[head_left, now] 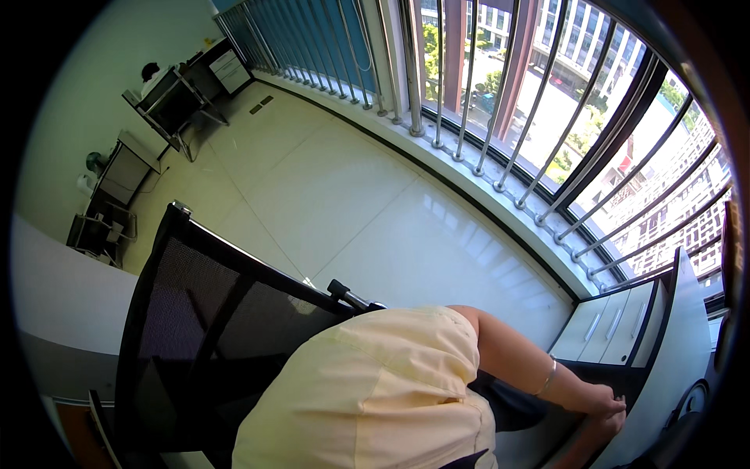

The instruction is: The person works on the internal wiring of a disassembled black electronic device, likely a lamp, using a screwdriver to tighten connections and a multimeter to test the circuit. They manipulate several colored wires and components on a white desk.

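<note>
Both my hands meet at the lower right, beside the pale desk panel. My left hand (605, 399) reaches there on a bare arm with a thin bracelet (550, 375) near the elbow. Its fingers are curled in. Just below, my right hand (612, 424) comes up from the lower edge and touches the left, its fingers also closed and partly covered. Anything between them is too small or hidden to make out. My cream garment (375, 383) fills the lower middle.
A black mesh chair (211, 289) stands at the left of my body. White drawers (605, 324) and a pale desk panel (673, 352) are at the right. Metal railings (512, 102) line the window. Far left, a person (156, 78) sits at a desk.
</note>
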### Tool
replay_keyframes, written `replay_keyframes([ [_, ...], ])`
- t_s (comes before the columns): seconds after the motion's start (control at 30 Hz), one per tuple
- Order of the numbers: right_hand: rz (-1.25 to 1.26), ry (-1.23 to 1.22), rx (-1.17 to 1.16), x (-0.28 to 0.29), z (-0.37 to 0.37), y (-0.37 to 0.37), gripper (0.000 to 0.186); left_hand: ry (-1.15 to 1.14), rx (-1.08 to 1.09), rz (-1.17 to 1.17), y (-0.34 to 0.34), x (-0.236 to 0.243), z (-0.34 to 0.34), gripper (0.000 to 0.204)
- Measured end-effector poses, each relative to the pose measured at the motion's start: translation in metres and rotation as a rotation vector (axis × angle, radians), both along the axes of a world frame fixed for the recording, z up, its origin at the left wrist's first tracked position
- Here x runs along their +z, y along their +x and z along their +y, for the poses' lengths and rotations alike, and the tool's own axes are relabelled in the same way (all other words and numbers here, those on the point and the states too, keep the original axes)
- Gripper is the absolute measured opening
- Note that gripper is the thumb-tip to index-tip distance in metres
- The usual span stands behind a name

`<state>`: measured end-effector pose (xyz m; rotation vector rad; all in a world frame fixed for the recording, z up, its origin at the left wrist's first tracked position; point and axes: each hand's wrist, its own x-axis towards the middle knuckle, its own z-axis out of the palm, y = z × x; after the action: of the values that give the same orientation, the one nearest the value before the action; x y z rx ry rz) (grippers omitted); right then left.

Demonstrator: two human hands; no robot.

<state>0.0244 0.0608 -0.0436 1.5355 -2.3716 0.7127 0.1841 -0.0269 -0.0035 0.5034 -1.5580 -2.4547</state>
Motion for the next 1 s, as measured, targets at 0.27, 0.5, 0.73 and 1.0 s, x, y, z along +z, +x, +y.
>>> replay_keyframes([
  [0.27,-1.12,-0.148,0.149,-0.027,0.047,0.041,0.046,-1.315,0.486,0.419,-0.003,-0.029,-0.045,0.018],
  [0.5,-2.087,-0.627,0.475,0.025,0.015,0.08,0.07,0.518,0.263,0.321,0.033,-0.014,-0.079,0.073],
  [0.73,-2.191,-0.737,0.524,0.037,0.025,0.088,0.076,0.696,0.169,0.418,0.024,-0.011,-0.066,0.071],
  [1.0,-1.737,-0.702,0.342,0.04,0.094,0.087,0.06,0.099,0.291,0.13,-0.004,-0.03,-0.031,0.041],
])
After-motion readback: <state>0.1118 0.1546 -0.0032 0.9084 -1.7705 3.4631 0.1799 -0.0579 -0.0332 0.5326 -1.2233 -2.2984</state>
